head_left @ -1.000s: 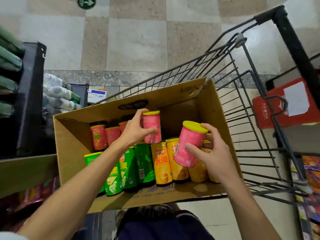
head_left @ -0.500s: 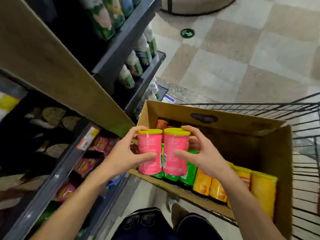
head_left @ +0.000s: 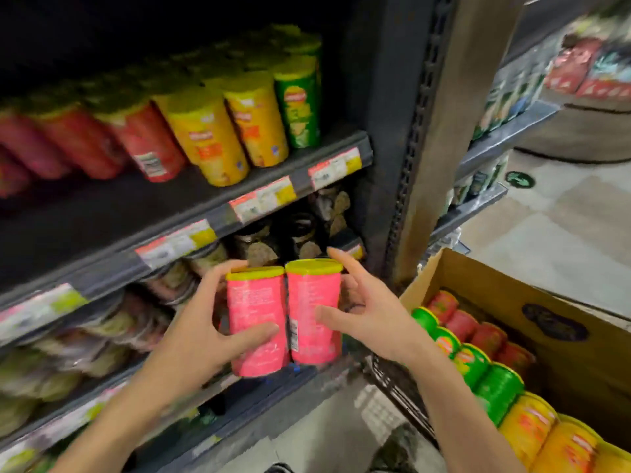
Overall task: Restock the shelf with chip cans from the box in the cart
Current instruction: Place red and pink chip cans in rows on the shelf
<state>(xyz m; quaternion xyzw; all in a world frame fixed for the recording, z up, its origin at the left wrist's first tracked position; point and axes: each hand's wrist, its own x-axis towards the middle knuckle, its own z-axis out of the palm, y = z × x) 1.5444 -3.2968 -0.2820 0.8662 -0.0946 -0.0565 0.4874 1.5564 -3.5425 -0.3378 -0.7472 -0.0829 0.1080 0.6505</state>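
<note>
Cans under transfer: two pink cylindrical chip cans with yellow plastic lids, the left pink can [head_left: 256, 320] and the right pink can [head_left: 313, 310], upright, sides touching, held in front of the dark metal shelf unit [head_left: 218, 213]. Left hand [head_left: 198, 332] grips the left one, thumb across its front; right hand [head_left: 367, 317] holds the right one, index finger raised above the lid. Behind them, blurred packets fill a lower tier. The tier above carries red, yellow and green chip cans; front row shows two yellow cans [head_left: 208, 138] and one green can [head_left: 300, 107]. Right: brown cardboard box [head_left: 512, 302] holding red, green and yellow cans, count uncertain.
</note>
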